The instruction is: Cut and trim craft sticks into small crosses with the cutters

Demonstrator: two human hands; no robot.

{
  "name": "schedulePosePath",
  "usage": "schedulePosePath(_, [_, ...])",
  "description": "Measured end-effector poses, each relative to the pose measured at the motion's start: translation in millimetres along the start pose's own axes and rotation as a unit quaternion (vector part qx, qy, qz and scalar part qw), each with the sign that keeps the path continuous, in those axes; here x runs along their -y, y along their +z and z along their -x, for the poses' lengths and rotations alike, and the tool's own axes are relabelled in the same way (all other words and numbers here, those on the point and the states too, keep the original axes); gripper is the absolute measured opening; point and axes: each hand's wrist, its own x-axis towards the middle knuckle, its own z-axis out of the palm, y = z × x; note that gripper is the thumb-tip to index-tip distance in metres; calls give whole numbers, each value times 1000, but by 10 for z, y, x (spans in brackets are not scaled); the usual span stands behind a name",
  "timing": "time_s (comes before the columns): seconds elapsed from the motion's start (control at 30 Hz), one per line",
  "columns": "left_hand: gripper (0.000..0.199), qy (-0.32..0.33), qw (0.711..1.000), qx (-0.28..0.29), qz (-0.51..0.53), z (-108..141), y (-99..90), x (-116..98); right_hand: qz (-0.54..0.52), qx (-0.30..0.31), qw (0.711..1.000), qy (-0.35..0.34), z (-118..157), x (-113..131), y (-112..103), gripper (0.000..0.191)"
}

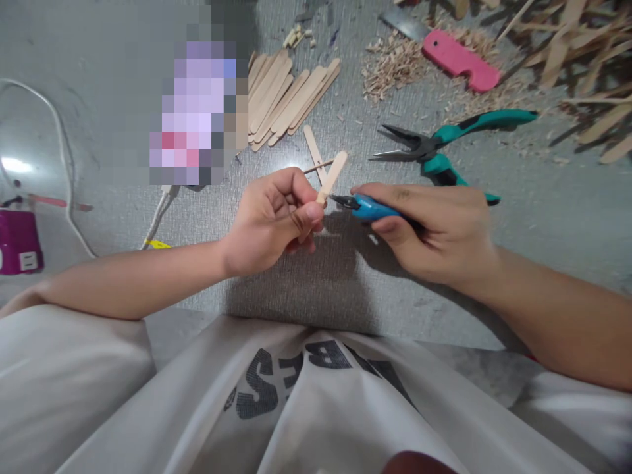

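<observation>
My left hand [279,220] pinches a wooden craft stick [333,174] between thumb and fingers, its rounded end pointing up and right. In my right hand [434,227] is a small blue-handled cutting tool [372,207], probably pliers or nippers. Its dark jaws meet the craft stick's edge just above my left fingertips; whether they touch it I cannot tell. Behind the held stick, another craft stick [311,143] lies on the table, and a thin dark rod [318,167] shows beside my left fingers.
Craft sticks [281,99] are piled at the back. Green-handled long-nose pliers [444,141] lie opened beyond my right hand. A pink-handled knife [459,59] rests among wood shavings [395,66]. More wood strips [582,52] heap at far right. A white cable [66,151] and purple adapter [20,240] are at left.
</observation>
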Motion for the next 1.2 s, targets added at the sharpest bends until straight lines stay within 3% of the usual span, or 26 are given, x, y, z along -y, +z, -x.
schedulePosePath(0.23, [61,2,999,-39,-4,-23,18,9,-9,-37,999,5,31,-40,26,35])
schedulePosePath(0.87, [61,4,997,-69,18,-8,69,-4,53,-45,998,1,48,-87,64,37])
schedulePosePath(0.97, [61,-1,998,-67,20,-8,78,-8,73,-26,997,12,57,-87,64,41])
schedulePosePath(1.2, [61,-7,998,-63,22,-7,71,-22,68,-50,995,52,74,-96,82,38])
